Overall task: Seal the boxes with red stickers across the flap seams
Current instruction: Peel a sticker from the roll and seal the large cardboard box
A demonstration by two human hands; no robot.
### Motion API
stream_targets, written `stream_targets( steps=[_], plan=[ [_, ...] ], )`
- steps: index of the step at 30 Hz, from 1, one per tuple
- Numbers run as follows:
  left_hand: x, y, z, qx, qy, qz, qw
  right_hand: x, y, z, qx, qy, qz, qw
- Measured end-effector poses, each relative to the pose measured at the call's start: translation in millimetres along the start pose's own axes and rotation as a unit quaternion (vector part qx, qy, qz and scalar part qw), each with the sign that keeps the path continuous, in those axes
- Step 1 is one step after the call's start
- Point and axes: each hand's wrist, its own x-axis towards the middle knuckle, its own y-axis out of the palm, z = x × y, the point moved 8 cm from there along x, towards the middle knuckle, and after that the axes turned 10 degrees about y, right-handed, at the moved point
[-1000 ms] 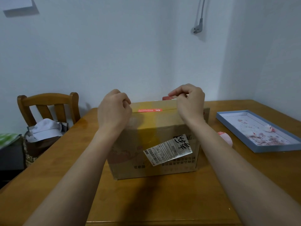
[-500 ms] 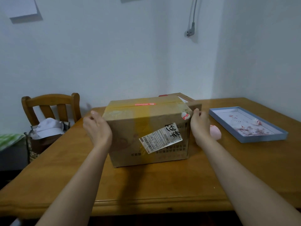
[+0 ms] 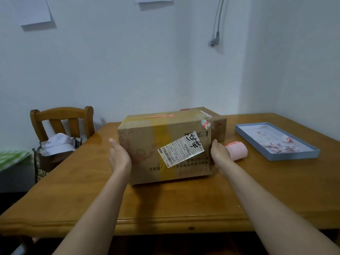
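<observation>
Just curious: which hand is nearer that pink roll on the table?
Right. The right hand presses the cardboard box's right end, just beside the pink roll; the left hand is across the box.

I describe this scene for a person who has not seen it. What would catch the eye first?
First, the brown cardboard box in the middle of the wooden table, with the left hand and right hand flat against its two ends. A white shipping label sits askew on its front, and a red sticker lies on top. To the right lie a pink roll and a blue tray.
</observation>
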Motion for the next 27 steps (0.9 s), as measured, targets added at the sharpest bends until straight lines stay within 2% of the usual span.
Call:
stream_targets(
  steps=[10, 27],
  plan=[
    [22, -26, -31, 0.050, 0.064, -0.061, 0.995, -12, 6, 52, -0.023, -0.099, 0.013, 0.995],
    [55, -55, -36, 0.111, 0.028, -0.079, 0.990, -11, 27, 77, -0.021, -0.174, 0.015, 0.984]
  ],
)
